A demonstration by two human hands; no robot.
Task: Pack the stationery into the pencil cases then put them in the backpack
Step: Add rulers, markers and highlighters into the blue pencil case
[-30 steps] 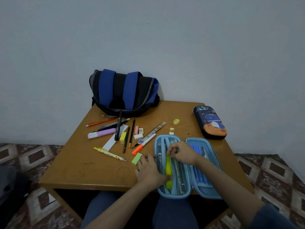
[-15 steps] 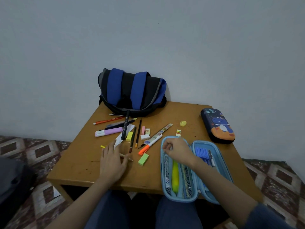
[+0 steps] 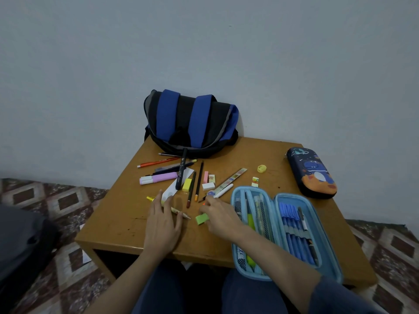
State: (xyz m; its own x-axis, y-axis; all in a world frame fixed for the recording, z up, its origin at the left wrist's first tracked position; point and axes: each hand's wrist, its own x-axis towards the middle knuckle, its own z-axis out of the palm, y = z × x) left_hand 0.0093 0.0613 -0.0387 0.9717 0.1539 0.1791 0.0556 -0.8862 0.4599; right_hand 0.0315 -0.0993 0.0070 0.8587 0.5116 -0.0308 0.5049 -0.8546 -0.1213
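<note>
An open light-blue pencil case (image 3: 274,201) lies at the table's front right, with pens and a yellow highlighter inside. My right hand (image 3: 218,217) has its fingers curled over the orange end of a white-and-orange marker (image 3: 223,190), with a green eraser (image 3: 201,219) by the thumb. My left hand (image 3: 163,223) lies flat with straight fingers on a yellow mechanical pencil (image 3: 181,213). A shut dark-blue pencil case (image 3: 311,174) sits at the far right. The blue-and-black backpack (image 3: 190,123) stands at the back against the wall.
Loose stationery is spread over the wooden table (image 3: 118,223): a purple highlighter (image 3: 158,178), a black marker (image 3: 181,171), pencils, a ruler (image 3: 231,180), small erasers and a yellow sharpener (image 3: 261,168). A dark bag (image 3: 20,241) lies on the floor at left.
My right hand left the open pencil case and moved left onto the orange marker. My left hand went from the case to the yellow mechanical pencil and stays there.
</note>
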